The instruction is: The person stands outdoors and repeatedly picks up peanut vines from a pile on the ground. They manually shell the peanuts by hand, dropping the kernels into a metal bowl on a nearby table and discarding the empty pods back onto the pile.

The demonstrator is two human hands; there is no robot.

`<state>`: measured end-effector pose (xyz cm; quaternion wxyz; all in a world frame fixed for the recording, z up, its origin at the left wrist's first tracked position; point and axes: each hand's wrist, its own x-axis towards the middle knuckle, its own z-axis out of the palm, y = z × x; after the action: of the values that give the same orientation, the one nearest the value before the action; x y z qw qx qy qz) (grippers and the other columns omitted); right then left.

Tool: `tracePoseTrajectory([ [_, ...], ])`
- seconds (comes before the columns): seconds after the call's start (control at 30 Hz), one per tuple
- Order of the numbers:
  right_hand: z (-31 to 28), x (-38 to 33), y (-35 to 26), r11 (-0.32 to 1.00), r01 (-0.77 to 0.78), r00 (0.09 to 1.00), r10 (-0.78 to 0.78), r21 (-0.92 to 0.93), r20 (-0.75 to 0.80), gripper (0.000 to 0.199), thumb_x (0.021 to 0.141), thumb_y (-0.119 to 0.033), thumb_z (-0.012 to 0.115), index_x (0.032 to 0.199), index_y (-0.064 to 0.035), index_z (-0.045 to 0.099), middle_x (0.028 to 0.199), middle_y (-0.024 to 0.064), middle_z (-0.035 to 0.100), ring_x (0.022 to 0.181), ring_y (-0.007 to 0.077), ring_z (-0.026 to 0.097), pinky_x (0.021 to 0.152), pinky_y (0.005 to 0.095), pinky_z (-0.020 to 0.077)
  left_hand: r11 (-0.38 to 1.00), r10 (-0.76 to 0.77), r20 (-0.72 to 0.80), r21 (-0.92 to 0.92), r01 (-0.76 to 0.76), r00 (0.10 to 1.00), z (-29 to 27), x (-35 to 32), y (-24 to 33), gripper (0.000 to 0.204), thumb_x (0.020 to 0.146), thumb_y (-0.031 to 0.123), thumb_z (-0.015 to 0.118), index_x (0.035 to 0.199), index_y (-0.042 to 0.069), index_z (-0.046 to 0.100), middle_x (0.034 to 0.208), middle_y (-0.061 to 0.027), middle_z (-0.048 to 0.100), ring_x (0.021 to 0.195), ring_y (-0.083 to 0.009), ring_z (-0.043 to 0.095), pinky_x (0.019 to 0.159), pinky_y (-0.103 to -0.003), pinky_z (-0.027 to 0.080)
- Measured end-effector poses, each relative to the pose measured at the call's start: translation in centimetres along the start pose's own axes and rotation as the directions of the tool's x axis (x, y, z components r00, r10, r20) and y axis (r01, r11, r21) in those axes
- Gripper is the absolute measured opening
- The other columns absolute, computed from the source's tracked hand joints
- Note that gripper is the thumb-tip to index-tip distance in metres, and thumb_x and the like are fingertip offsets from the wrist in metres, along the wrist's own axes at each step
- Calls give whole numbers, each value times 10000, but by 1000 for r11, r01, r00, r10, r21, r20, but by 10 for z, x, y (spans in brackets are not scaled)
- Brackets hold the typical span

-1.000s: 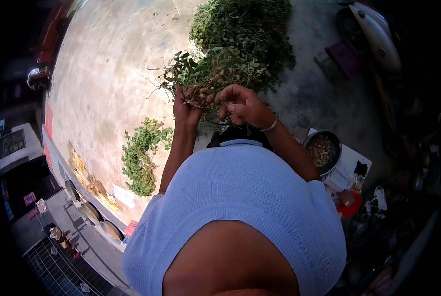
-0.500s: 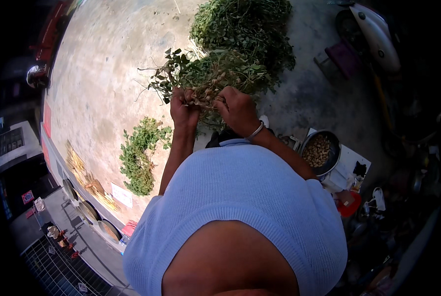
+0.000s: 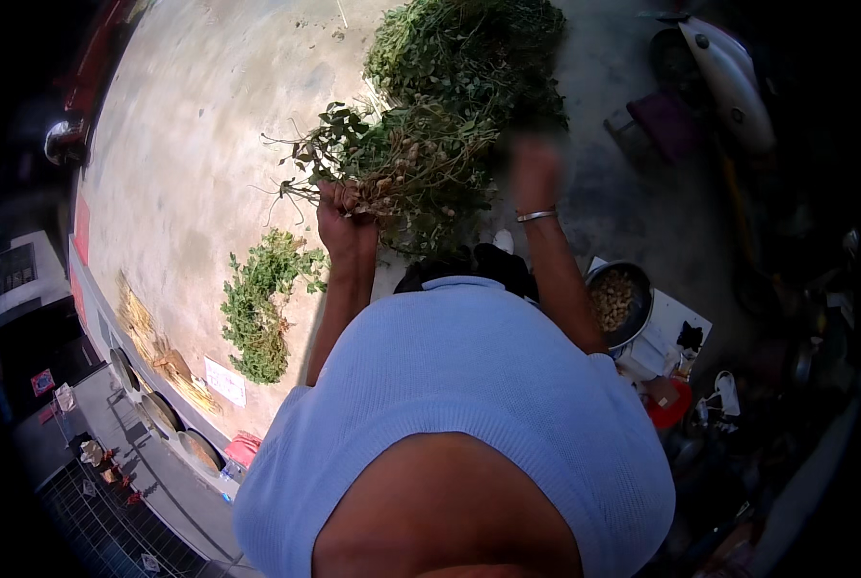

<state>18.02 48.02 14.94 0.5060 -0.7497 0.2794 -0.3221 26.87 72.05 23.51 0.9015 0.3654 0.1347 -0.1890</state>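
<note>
My left hand is closed around the stems of a bunch of peanut plants, with pale pods and roots showing beside the fingers. Leaves spread from the bunch toward the left and the far side. My right hand is apart from the bunch, off to its right, with a bangle at the wrist. Motion blurs its fingers, so whether it holds anything is not visible. Beyond the bunch lies a large heap of green peanut plants. Close to my right forearm is a dark round pan holding pale peanuts.
A smaller pile of green plants lies on the concrete floor at left. A purple stool and a silver scooter stand at far right. Beside the pan are a white board and a red basin.
My right hand has left the bunch and swung out to the right, blurring. My left hand keeps its hold on the peanut plants, almost in the same place.
</note>
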Motion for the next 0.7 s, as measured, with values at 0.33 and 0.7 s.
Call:
tracePoseTrajectory([
  [0.33,-1,-20,-146,832,-242,730,-183,500,659,220,751,-4,566,957,-72,531,857,56,579,557,85,509,456,212,385,998,55,145,-4,-55,988,20,1,4,369,955,323,348,629,153,328,570,15,336,512,-111,331,519,-247,351],
  [0.7,9,-48,-150,823,566,719,-467,-44,515,278,684,-128,655,940,-83,556,717,93,503,549,267,542,481,352,452,958,195,173,179,-226,965,23,-5,-5,365,941,290,413,626,120,341,574,10,305,542,-102,311,498,-230,276],
])
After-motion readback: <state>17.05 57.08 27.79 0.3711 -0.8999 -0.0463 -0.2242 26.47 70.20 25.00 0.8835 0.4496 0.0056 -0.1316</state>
